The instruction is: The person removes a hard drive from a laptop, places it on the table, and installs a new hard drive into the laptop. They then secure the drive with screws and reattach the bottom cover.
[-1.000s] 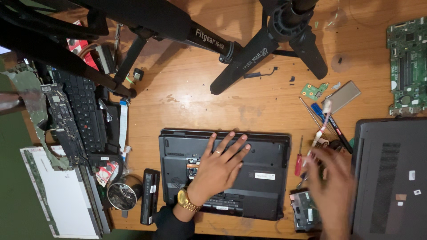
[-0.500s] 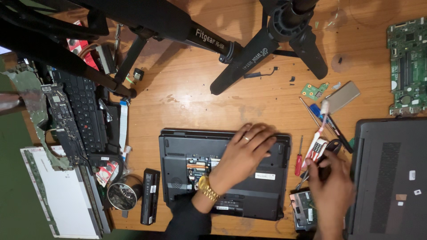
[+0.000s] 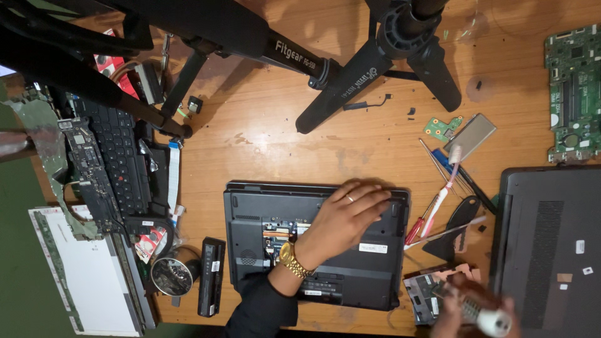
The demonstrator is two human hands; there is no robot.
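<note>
We see a black laptop [image 3: 316, 244] lying upside down on the wooden table [image 3: 263, 144], and we take it as our landmark. The left hand [image 3: 347, 216] lies flat on the laptop's underside, palm down, fingers spread toward its far right corner; its grip is open and closes on nothing. A gold watch [image 3: 292, 260] sits on that wrist, above a dark sleeve [image 3: 260, 310].

Just off the laptop's near right corner, the right hand [image 3: 466, 310] is blurred; it is wrapped around a slim tool with a round white end [image 3: 498, 322], though we cannot tell the tool's kind. It hovers over a small grey part [image 3: 426, 297] that lies beside the laptop's right edge.

Right of the laptop lie a red-handled screwdriver [image 3: 418, 226] and a pink and white toothbrush [image 3: 441, 194], near each other. Further right rests a second dark laptop [image 3: 551, 250]. Just left of the landmark lies a black battery pack [image 3: 211, 275], and beyond it a round magnifier [image 3: 171, 275]. Well to the left sit a loose keyboard [image 3: 119, 156] and a white display panel [image 3: 87, 275]. Beyond the laptop's far edge stand black tripod legs [image 3: 350, 81].
</note>
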